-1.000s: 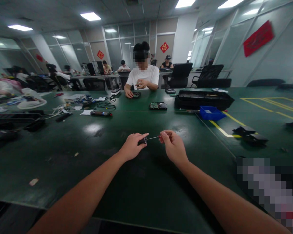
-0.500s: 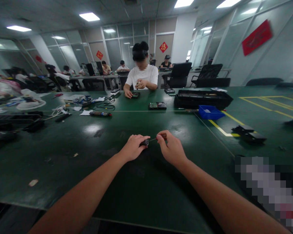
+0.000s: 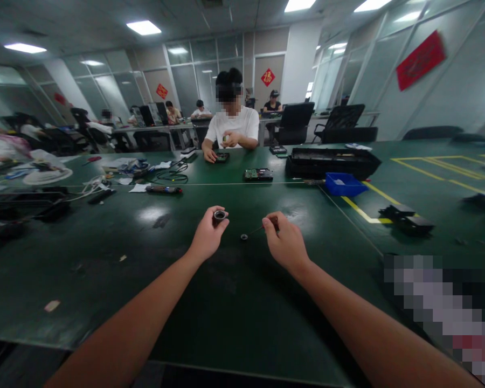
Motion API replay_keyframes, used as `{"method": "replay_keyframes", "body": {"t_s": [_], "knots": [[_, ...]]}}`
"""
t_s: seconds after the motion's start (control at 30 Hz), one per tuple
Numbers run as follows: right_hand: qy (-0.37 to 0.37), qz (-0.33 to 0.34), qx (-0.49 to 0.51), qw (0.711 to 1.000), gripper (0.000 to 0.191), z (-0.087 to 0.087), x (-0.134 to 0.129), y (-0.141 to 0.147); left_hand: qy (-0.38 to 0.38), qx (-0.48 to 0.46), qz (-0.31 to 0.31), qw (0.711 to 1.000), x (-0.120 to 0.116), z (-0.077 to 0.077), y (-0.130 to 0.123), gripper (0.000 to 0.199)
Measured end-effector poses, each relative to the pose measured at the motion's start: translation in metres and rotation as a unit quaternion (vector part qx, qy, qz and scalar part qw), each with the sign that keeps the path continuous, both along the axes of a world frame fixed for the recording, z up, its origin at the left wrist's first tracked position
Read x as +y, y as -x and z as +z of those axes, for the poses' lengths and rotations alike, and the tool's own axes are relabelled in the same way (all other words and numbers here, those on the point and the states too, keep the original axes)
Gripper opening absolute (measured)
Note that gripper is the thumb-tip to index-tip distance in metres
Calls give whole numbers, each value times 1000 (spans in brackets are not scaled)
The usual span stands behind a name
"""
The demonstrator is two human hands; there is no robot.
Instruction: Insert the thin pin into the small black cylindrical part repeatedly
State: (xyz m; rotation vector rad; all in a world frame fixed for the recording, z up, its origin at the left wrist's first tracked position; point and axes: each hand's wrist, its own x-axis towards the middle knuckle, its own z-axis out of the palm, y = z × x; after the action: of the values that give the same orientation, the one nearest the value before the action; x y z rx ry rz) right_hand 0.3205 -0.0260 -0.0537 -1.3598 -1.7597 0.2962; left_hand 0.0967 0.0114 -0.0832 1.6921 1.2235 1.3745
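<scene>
Mid-frame, the left hand (image 3: pixel 207 233) clamped a cylinder (image 3: pixel 219 217), the right hand (image 3: pixel 285 240) a screwdriver (image 3: pixel 275 221); a jolt could scatter the small round part (image 3: pixel 244 237).

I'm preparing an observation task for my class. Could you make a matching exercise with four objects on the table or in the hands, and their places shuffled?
Things
1. Blue tray
2. Hollow dark piece
3. Slim tool
4. Small round part

Places
A. In the right hand
B. In the gap between the hands
C. Beside the long black case
D. In the left hand

Pairs: 1-C, 2-D, 3-A, 4-B
</scene>
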Motion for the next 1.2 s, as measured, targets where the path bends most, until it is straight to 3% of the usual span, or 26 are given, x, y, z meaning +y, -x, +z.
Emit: {"method": "replay_keyframes", "body": {"t_s": [0.1, 0.17, 0.27, 0.37, 0.53, 0.7, 0.83, 0.93, 1.07, 1.2], "knots": [[3, 3, 8, 1000, 25, 0, 0, -1, 29, -79, -2, 996, 2, 5, 5, 30], [6, 6, 11, 1000, 25, 1, -1, -1, 44, -60, 2, 997, -1, 13, 7, 30], [12, 10, 16, 1000, 25, 3, -2, -1, 46, 71, 0, 996, -6, 29, 8, 32], [11, 10, 14, 1000, 24, 3, -3, -1, 16, 223, -28, 974, -8, 40, 2, 27], [5, 6, 6, 1000, 23, 2, -1, -1, -12, 375, -133, 917, 4, 27, -15, 30], [-2, 1, 6, 1000, 23, 1, 0, -1, -20, 424, -164, 890, 16, 13, -21, 37], [0, 6, -1, 1000, 23, 2, 0, -2, 1, 369, -154, 916, 20, 16, -10, 35], [8, 11, 12, 1000, 24, 2, -1, -2, 64, 280, -135, 948, 23, 20, 7, 32], [17, 18, 43, 999, 24, -1, 0, -3, 185, 53, -84, 978, 29, 27, 45, 30], [26, 20, 73, 997, 24, -3, 2, -4, 218, -178, -6, 960, 30, 37, 102, 20]]}}
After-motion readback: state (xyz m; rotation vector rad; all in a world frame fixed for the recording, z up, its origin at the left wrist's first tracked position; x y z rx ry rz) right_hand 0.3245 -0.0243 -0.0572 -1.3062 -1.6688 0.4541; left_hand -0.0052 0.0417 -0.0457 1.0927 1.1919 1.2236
